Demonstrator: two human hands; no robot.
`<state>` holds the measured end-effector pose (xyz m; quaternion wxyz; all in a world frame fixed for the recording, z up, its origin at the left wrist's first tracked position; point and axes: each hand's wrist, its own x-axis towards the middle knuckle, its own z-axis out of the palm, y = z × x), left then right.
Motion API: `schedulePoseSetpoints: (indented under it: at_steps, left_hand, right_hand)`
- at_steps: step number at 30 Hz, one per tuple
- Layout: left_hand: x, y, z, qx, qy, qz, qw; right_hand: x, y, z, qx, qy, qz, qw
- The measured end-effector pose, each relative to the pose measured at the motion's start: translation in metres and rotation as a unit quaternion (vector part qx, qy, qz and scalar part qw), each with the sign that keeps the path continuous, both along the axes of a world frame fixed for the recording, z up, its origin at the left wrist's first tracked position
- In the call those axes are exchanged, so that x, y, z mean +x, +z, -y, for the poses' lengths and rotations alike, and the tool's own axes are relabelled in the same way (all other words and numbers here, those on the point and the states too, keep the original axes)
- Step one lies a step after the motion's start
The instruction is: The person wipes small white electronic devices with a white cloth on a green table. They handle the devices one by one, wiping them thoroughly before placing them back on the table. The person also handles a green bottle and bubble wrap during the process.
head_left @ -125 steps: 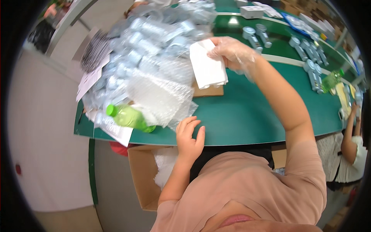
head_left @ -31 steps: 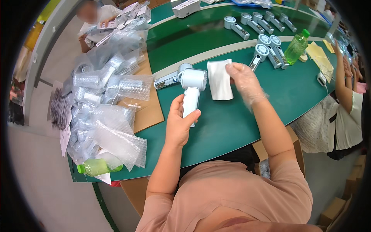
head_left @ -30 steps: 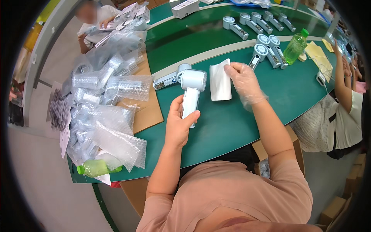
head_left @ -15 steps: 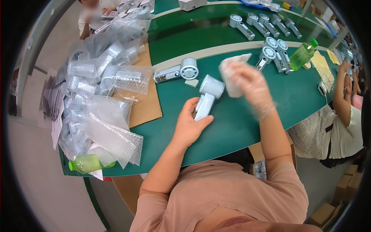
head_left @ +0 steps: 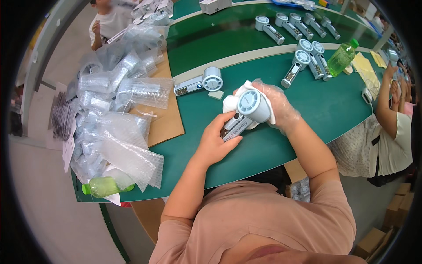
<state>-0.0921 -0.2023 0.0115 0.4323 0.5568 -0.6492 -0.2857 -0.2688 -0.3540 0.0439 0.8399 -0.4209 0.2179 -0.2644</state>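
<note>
My left hand (head_left: 218, 138) is closed round the handle of a light blue handheld fan (head_left: 249, 105), whose round head points up and away from me. Behind and beside that head, my right hand (head_left: 281, 105), in a thin clear glove, presses a white cloth (head_left: 231, 102) against the fan. Part of the cloth and the right fingertips are hidden by the fan head. Just beyond, a second handheld fan (head_left: 212, 79) lies on the green table with a small pale block (head_left: 216, 95) next to it.
Bubble-wrap bags (head_left: 118, 114) pile up at left over a cardboard sheet (head_left: 173, 125). Several fans (head_left: 295, 66) lie at the right near a green bottle (head_left: 343, 58); more rest on the green belt (head_left: 220, 39). Another bottle (head_left: 107, 187) lies near left. Co-workers sit across and at right.
My right hand has come down and left with the cloth, onto the fan. The held fan has turned, so its vented round face now shows.
</note>
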Motion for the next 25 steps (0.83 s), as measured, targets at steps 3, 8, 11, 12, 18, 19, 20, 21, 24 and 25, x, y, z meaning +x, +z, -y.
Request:
schedulePoseSetpoints:
  at_steps: [3,8,11,12,18,19,20,21,24,25]
  left_hand:
    - [-0.017,-0.021,0.004,-0.072,0.039,-0.225,0.971]
    - [-0.027,-0.023,0.025,-0.080,0.192,-0.236,0.949]
    - [-0.027,-0.027,0.019,-0.053,0.169,-0.186,0.967]
    - [-0.031,-0.028,0.018,-0.057,0.129,-0.209,0.968]
    - [-0.043,0.006,-0.002,0.061,0.208,-0.106,0.970]
    - [-0.034,-0.005,0.002,0.129,0.167,-0.088,0.974]
    - [-0.035,-0.012,0.001,0.136,0.120,-0.210,0.961]
    - [-0.038,-0.011,-0.002,0.147,0.069,-0.327,0.931]
    - [-0.045,-0.002,-0.029,0.118,0.014,-0.421,0.899]
    - [-0.045,-0.004,-0.032,0.123,0.019,-0.420,0.899]
  right_hand:
    - [0.006,0.007,-0.012,0.149,0.011,0.079,0.986]
    - [0.025,-0.026,-0.018,0.127,-0.006,0.086,0.988]
    - [0.024,-0.039,-0.022,0.046,0.026,0.043,0.998]
    - [0.024,-0.032,-0.027,0.033,0.039,0.051,0.997]
    - [0.025,-0.022,-0.024,-0.034,-0.023,0.082,0.996]
    - [0.024,-0.016,-0.026,-0.050,-0.057,0.107,0.991]
    - [0.027,-0.015,-0.030,-0.041,-0.046,0.154,0.986]
    - [0.026,-0.017,-0.037,-0.086,-0.005,0.102,0.991]
    - [0.023,-0.018,-0.054,-0.144,0.113,-0.006,0.983]
    - [0.023,-0.015,-0.057,-0.150,0.151,-0.031,0.977]
